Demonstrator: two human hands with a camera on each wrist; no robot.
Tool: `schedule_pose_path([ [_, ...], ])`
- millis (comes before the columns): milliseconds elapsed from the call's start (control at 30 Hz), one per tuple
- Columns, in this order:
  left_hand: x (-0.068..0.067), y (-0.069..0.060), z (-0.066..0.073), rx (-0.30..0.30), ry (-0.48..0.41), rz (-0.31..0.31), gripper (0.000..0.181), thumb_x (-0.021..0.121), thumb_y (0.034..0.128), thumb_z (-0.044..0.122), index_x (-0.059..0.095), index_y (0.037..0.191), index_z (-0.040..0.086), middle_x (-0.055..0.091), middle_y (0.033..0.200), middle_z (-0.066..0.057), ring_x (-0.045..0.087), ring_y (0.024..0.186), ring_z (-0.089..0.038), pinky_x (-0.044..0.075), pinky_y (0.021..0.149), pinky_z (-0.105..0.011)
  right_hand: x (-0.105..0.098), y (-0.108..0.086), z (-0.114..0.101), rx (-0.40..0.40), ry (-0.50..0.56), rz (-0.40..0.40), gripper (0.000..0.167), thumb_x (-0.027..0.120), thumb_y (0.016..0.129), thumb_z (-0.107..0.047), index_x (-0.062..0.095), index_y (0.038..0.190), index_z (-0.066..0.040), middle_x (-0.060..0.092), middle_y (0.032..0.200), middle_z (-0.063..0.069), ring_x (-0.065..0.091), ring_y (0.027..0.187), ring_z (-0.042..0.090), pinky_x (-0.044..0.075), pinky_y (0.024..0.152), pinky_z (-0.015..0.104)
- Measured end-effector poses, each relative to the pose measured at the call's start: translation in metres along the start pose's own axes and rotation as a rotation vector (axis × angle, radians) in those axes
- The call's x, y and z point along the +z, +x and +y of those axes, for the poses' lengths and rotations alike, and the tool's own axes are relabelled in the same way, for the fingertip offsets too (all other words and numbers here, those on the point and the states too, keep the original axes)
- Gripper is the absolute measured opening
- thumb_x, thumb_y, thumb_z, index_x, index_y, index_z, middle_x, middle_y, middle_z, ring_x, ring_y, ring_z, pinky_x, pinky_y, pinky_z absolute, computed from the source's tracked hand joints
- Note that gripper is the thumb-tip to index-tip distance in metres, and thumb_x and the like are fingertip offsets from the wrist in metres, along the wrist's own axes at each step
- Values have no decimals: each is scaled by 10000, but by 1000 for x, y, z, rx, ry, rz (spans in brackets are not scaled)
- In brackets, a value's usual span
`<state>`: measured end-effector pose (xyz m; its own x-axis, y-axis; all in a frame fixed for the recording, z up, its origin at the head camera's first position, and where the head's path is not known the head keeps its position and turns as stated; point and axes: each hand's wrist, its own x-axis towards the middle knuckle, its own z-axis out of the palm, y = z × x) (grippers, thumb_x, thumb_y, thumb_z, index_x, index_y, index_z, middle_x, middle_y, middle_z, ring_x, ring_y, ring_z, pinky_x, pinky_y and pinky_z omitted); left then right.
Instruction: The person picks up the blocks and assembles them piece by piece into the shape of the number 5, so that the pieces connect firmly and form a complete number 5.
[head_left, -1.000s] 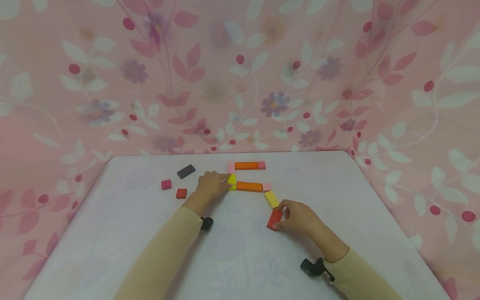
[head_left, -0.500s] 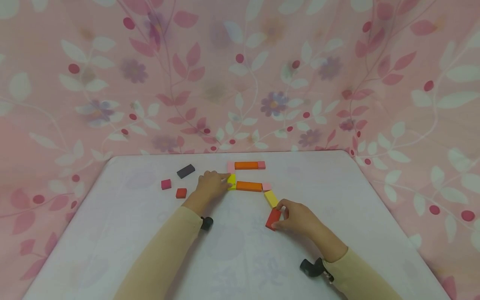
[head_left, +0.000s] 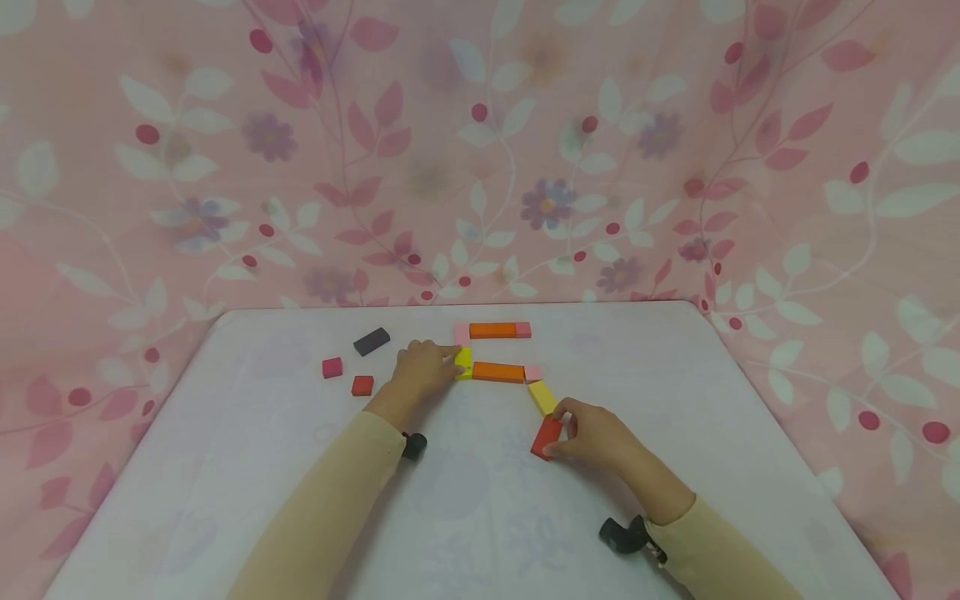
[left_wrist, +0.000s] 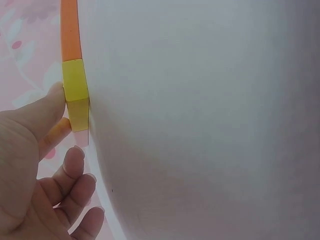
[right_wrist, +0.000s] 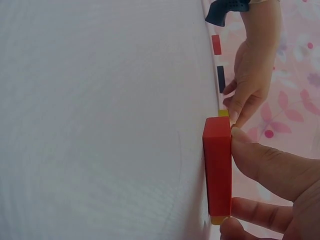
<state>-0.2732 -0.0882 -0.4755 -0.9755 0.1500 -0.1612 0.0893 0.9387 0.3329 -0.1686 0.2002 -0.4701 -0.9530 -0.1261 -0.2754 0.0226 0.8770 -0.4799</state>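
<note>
My left hand (head_left: 422,369) holds the bright yellow block (left_wrist: 76,80) between thumb and index finger; its other fingers are bent in the left wrist view. An orange block (head_left: 498,372) lies against the yellow one's right side, with a pink block (head_left: 533,373) at its far end. From there a pale yellow block (head_left: 542,398) slants toward me. The red block (right_wrist: 218,170) continues that line, pinched by my right hand (head_left: 600,435) with the thumb at its near end and a finger at the other. Behind the bright yellow block, a pink block (head_left: 462,333) is partly hidden by fingers.
Another orange block (head_left: 492,331) with a small pink block (head_left: 523,330) forms the back row. Left of my left hand lie a black block (head_left: 372,342), a dark pink block (head_left: 332,367) and a small red block (head_left: 362,385). Flowered cloth hangs behind the white table (head_left: 225,467).
The red block has shifted very slightly to the left with the fingers of my right hand. My left hand stays on the bright yellow block.
</note>
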Motion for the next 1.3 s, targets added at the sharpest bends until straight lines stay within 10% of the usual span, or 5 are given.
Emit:
schedule_pose_path([
  [700,-6,-2,-7,47,-6,32,539,635,959,455,538,1463,290,579,1186,-106,456,1096,-300,387,993,-496,1,-1,-1,-24,-16,-27,580,897,710,-404,585,1156,-203,563,777,24,528,686,183,430,595,325],
  [1300,-33,-5,-69,16,17,264,396,615,983,339,669,1314,128,632,1139,-208,511,1075,-429,413,898,-570,1,-3,-2,-29,-28,-24,586,898,710,-404,583,1162,-205,562,768,19,526,677,180,426,593,328],
])
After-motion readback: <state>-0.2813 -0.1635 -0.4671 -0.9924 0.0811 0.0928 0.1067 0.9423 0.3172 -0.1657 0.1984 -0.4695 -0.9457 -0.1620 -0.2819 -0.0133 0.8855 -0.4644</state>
